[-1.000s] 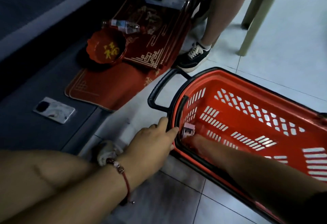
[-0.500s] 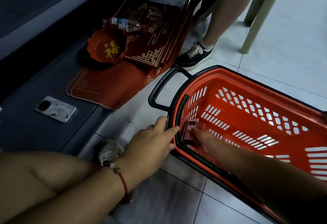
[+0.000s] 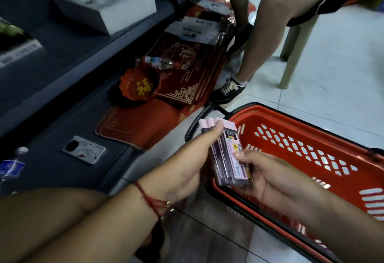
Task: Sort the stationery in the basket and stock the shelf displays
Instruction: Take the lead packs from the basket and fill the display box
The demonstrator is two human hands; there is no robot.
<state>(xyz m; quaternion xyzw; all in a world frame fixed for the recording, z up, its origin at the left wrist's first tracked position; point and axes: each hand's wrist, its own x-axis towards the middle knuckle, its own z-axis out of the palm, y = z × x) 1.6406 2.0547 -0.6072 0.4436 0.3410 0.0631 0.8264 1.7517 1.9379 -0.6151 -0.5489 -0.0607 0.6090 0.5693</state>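
Above the near-left corner of the red basket (image 3: 291, 138): 1 stack of pink slim packs (image 3: 226, 154), fanned, likely for counting. Left hand (image 3: 187, 169) grips its side, thumb on top; right hand (image 3: 268, 175) cradles its lower end, fingers curled around it.

A stack of slim pink stationery packs (image 3: 226, 154) with dark printed labels stands on end, fanned slightly at the top, held above the near rim of the basket. The red plastic basket (image 3: 301, 138), slotted walls, black handle, sits on the tiled floor.
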